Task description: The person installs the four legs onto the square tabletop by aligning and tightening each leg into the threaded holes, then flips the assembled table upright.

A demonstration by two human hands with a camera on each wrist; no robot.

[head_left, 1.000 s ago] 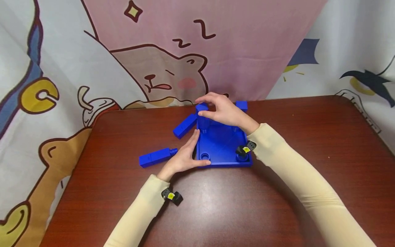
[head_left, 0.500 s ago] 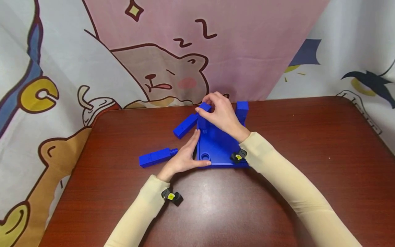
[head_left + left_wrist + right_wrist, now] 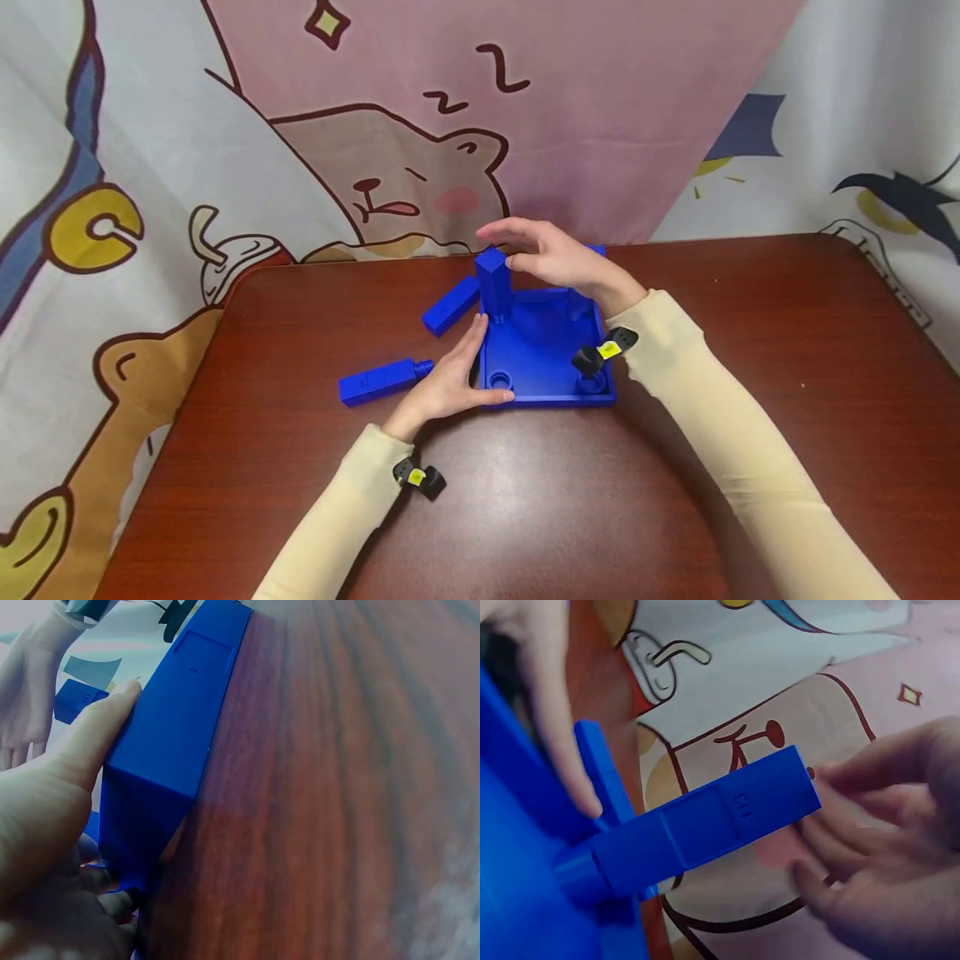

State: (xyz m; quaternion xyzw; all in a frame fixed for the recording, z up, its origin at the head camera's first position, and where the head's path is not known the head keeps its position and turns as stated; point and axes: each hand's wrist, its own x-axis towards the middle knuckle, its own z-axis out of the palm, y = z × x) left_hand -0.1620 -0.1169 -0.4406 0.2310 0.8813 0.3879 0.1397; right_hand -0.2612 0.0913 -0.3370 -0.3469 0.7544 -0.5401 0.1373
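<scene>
A blue square tabletop (image 3: pixel 540 354) with a raised rim and corner sockets lies on the wooden table. My left hand (image 3: pixel 450 379) holds its near-left corner, thumb along the front rim and fingers along the left side; the left wrist view shows the thumb on the tabletop's edge (image 3: pixel 172 727). A blue table leg (image 3: pixel 495 279) stands upright in the far-left socket. By its top is my right hand (image 3: pixel 562 254), fingers spread and loosely bent, not closed round the leg. In the right wrist view the fingers (image 3: pixel 855 776) lie beside the leg's end (image 3: pixel 772 791); contact is unclear.
A second leg (image 3: pixel 597 249) stands at the far-right corner, mostly hidden by my right hand. Two loose legs lie left of the tabletop: one leg (image 3: pixel 452 306) close to it, another leg (image 3: pixel 378 382) nearer my left wrist. A printed curtain (image 3: pixel 637 125) hangs behind the table.
My right hand had its fingers round the leg's top and turned; now its fingers have spread and it has shifted right. The leg's top has rotated. My left hand stays put.
</scene>
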